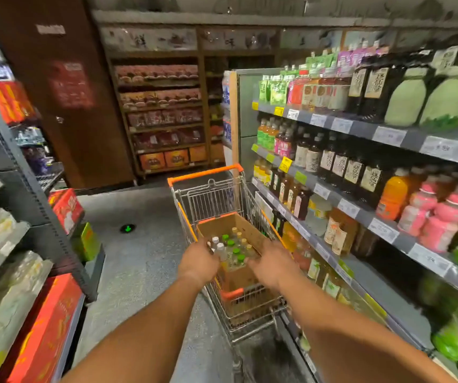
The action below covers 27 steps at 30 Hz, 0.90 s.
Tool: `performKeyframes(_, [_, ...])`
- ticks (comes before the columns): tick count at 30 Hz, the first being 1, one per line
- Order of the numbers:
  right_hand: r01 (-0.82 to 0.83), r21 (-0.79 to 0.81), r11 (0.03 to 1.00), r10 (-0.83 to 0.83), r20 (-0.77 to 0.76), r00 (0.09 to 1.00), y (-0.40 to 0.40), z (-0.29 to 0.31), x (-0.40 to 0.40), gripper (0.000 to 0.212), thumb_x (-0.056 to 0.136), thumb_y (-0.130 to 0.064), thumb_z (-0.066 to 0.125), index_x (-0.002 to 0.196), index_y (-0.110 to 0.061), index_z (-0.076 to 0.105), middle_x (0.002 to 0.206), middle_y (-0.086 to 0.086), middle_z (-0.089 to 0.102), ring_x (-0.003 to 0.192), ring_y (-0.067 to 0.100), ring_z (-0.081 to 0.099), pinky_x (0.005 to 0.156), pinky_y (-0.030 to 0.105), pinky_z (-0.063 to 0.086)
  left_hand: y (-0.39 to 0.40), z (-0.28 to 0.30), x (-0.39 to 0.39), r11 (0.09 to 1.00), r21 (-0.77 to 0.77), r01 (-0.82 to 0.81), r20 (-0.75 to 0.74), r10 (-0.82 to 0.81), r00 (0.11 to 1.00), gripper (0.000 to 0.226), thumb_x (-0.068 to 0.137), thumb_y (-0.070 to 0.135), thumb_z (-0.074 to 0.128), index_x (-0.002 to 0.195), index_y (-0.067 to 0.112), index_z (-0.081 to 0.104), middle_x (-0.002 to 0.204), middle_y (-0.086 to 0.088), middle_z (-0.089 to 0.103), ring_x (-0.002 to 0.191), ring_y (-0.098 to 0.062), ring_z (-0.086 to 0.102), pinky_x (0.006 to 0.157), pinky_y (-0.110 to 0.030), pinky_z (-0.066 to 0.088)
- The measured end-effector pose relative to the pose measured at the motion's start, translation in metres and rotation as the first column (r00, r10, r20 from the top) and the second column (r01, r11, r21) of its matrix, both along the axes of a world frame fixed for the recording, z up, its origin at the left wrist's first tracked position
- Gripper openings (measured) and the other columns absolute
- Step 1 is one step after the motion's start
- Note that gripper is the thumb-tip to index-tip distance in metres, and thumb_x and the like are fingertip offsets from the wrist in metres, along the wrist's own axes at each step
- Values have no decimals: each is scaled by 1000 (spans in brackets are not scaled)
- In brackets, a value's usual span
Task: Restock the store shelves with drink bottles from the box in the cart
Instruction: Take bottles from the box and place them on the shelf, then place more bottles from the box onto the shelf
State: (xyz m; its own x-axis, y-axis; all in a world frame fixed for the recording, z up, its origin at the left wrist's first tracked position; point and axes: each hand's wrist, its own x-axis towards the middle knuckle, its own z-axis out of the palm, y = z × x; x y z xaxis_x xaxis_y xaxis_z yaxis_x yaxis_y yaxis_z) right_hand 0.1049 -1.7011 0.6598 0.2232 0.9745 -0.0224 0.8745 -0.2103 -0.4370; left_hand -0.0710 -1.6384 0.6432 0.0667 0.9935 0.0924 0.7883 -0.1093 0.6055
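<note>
**Both hands in the box, cart parked at the drinks shelves**

The cart (222, 200) stands in the aisle, just beside the shelves (360, 128) on the right — orange handle at the far end. The box (222, 225), open-topped cardboard, sits inside the cart basket. The bottles (234, 248) stand upright in the near part of the box, with green, white and yellowish caps.

The left hand (198, 262) reaches in at the left side of the bottles, fingers curled against them; whether it has hold of one cannot be told. The right hand (270, 262) is at the right side of the bottles, back of hand up, fingers hidden — grip cannot be told.

The shelves carry rows of bottled drinks with price tags along the edges. Red cartons (48, 322) lie on the left-hand rack.
</note>
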Motion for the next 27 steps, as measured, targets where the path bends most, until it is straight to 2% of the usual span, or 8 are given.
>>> performKeyframes(4, [-78, -18, 997, 78, 3, 997, 36, -13, 32, 66, 86, -55, 50, 137, -13, 40, 131, 13, 50, 116, 31, 52, 98, 40, 44, 18, -9, 21, 996, -13, -85, 34, 86, 996, 19, 84, 38, 56, 101, 28, 60, 96, -4, 70, 84, -25, 66, 70, -28, 48])
performKeyframes(8, [-130, -13, 991, 130, -27, 991, 73, -21, 63, 68, 85, -56, 53, 138, -17, 39, 137, 5, 44, 120, 25, 50, 102, 37, 42, 36, -21, 54, 993, -43, -114, 12, 115, 993, 35, 87, 43, 54, 119, 27, 55, 106, -6, 67, 94, -26, 66, 84, -39, 53])
performKeyframes(11, [-154, -36, 987, 152, -41, 987, 102, -34, 71, 65, 85, -52, 53, 137, -18, 38, 136, 2, 47, 117, 21, 53, 101, 39, 45, 52, -31, 71, 986, -53, -160, 39, 162, 986, 34, 89, 38, 54, 121, 25, 56, 111, -7, 66, 100, -27, 63, 84, -36, 52])
performKeyframes(14, [-200, -121, 972, 198, -34, 980, 133, -52, 67, 67, 85, -49, 55, 140, -17, 34, 142, 7, 42, 128, 28, 42, 106, 43, 37, 74, -43, 77, 980, -81, -181, 72, 187, 980, 29, 87, 33, 57, 115, 24, 60, 107, -4, 68, 99, -25, 63, 80, -30, 49])
performKeyframes(16, [-245, -123, 962, 238, -67, 969, 158, -65, 65, 63, 86, -46, 58, 136, -14, 38, 137, 9, 47, 125, 28, 45, 103, 41, 39, 95, -52, 77, 975, -97, -198, 72, 206, 976, 26, 87, 35, 58, 111, 24, 61, 107, -2, 67, 98, -23, 63, 77, -26, 45])
performKeyframes(19, [-260, -166, 951, 247, -99, 964, 195, -83, 62, 65, 87, -42, 59, 138, -9, 34, 133, 11, 50, 121, 29, 49, 99, 40, 42, 130, -67, 74, 968, -118, -219, 22, 224, 974, 35, 86, 38, 58, 117, 22, 59, 111, -4, 63, 101, -24, 62, 79, -27, 44])
performKeyframes(23, [-280, -171, 945, 261, -122, 958, 239, -102, 63, 53, 86, -38, 58, 130, -14, 43, 125, 8, 53, 113, 26, 54, 92, 39, 46, 186, -86, 74, 954, -186, -235, 69, 251, 965, 28, 83, 37, 59, 106, 23, 62, 104, -5, 68, 92, -25, 64, 70, -24, 42])
performKeyframes(27, [-255, -202, 945, 228, -147, 962, 282, -120, 70, 49, 85, -41, 59, 126, -16, 45, 119, 2, 54, 103, 21, 56, 87, 38, 49, 233, -104, 82, 942, -249, -223, 77, 249, 965, 24, 85, 34, 57, 106, 21, 60, 105, -5, 67, 95, -26, 63, 75, -26, 47])
